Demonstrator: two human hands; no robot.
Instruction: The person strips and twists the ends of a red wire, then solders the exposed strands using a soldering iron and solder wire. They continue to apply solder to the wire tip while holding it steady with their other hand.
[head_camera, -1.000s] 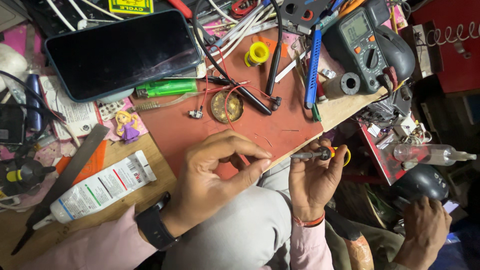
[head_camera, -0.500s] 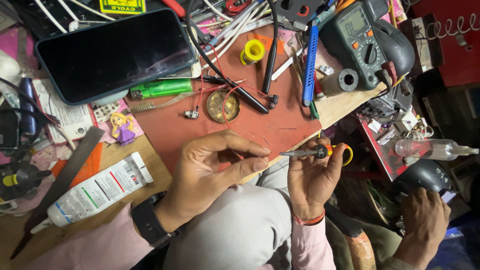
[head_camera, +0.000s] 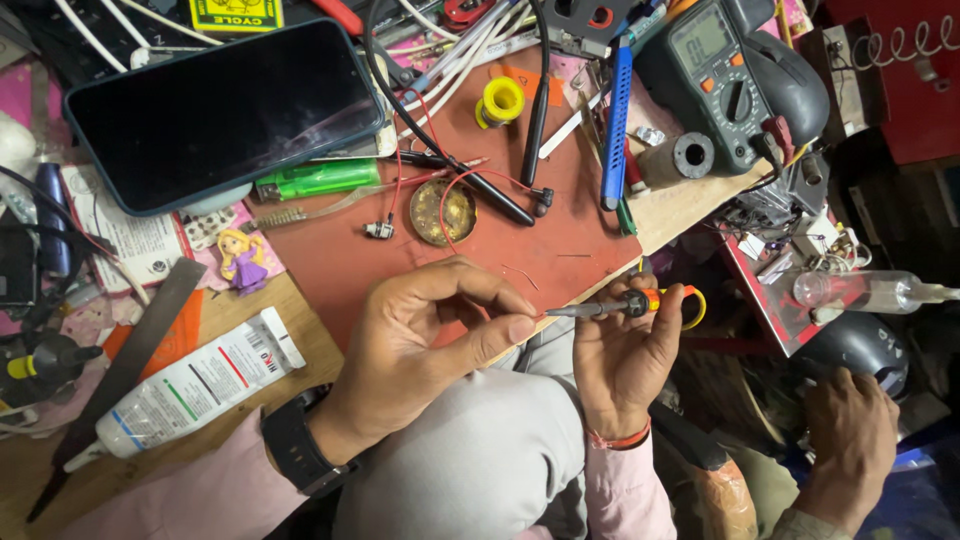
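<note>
The left hand (head_camera: 420, 340) hovered over the near edge of the red mat (head_camera: 560, 250), thumb and forefinger pinched together; whatever sat between those fingers (head_camera: 515, 325) was too small to make out, so I could not tell if they gripped a thin wire or nothing. Just to the right, the iron (head_camera: 625, 305) lay almost level, its long axis running left to right, with the metal tip aimed at the pinched fingertips and stopping just short of them. The right hand (head_camera: 625, 365) was clenched round its orange-and-black handle, so that hand was the nearer of the two. The iron's cord was hidden behind the palm. Farther right, another person's hand (head_camera: 850, 440) rested low by a dark helmet (head_camera: 855, 345), well apart from the tabletop (head_camera: 300, 330).
</note>
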